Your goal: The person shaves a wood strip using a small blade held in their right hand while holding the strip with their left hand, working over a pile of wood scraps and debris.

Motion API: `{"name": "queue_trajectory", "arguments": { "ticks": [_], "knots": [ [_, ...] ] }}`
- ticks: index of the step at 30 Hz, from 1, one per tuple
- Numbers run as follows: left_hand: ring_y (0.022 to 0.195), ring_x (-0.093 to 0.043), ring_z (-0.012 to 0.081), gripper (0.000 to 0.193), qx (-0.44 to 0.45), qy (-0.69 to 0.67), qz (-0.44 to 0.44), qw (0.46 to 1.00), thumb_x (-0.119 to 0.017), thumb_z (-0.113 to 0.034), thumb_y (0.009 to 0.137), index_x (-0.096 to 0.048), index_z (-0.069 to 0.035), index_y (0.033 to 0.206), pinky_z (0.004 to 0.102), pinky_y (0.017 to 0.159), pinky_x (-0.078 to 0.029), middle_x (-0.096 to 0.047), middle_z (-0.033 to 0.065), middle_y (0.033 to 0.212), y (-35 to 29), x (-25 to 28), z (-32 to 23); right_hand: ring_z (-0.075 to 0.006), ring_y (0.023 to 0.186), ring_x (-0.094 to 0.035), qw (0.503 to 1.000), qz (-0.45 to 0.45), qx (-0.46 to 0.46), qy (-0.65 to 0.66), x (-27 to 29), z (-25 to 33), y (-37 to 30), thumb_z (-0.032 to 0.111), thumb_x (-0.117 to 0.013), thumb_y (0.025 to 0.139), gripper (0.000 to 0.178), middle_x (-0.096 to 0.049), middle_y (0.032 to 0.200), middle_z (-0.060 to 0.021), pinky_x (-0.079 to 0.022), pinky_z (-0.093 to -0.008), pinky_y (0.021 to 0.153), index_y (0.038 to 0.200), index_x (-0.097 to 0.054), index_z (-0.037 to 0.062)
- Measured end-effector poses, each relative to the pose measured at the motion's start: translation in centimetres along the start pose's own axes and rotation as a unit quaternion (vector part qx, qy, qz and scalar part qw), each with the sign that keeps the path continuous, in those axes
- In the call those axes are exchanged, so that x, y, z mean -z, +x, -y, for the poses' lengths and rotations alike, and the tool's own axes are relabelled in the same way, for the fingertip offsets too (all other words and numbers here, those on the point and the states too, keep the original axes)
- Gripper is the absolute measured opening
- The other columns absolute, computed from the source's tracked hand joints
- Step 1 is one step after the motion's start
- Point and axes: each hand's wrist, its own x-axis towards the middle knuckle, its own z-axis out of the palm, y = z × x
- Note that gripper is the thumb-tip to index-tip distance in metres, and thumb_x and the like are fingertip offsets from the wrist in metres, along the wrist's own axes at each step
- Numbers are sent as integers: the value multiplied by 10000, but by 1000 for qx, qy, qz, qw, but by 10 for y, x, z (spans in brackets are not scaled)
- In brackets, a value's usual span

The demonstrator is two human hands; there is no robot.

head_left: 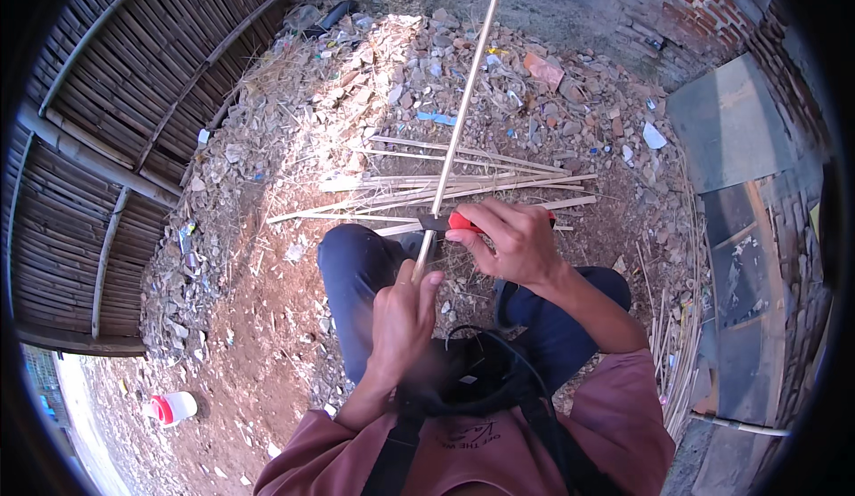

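A long, thin pale bamboo strip slants up and away from me between my knees. Its near end is gripped in my left hand, thumb laid along it. My right hand is closed round the red handle of a knife, whose dark blade lies across the strip just beyond my left hand. The blade seems to touch the strip. Beyond my hands, several more bamboo strips lie crisscrossed on the ground.
Rubble and broken brick cover the ground up to a brick wall. A bamboo-slat panel stands at the left. A white container with a red lid lies lower left. Thin sticks and grey boards line the right.
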Motion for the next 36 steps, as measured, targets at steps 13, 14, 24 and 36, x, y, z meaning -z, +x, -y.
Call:
{"name": "queue_trajectory", "arguments": {
  "ticks": [13,14,24,36],
  "knots": [
    [651,-635,490,332,30,14,30,999,-599,-291,1118,-564,7,975,481,550,-439,-560,220,624,-14,-2,8,-237,707,-767,998,-4,-70,4,15,-18,15,283,-798,960,206,-787,889,-47,-575,-363,580,1007,-753,88],
    [658,-635,494,336,31,19,35,999,-600,-296,1117,-564,7,974,481,553,-442,-562,220,625,-16,-2,9,-237,707,-767,997,-4,-71,3,15,-21,16,283,-798,960,206,-787,889,-47,-575,-363,580,1007,-753,88],
    [671,-661,510,357,43,43,53,997,-617,-377,1094,-565,-28,1036,576,564,-466,-630,235,632,-25,1,25,-256,725,-773,997,-16,-70,25,8,-47,18,278,-776,980,219,-795,897,-83,-585,-359,615,1039,-774,67],
    [731,-639,531,314,78,66,78,992,-605,-284,1108,-574,2,984,571,611,-445,-601,265,672,-48,1,46,-247,698,-732,980,13,-196,-29,16,-129,46,405,-720,1021,344,-761,799,-112,-529,-378,623,1094,-795,77]
  ]
}}
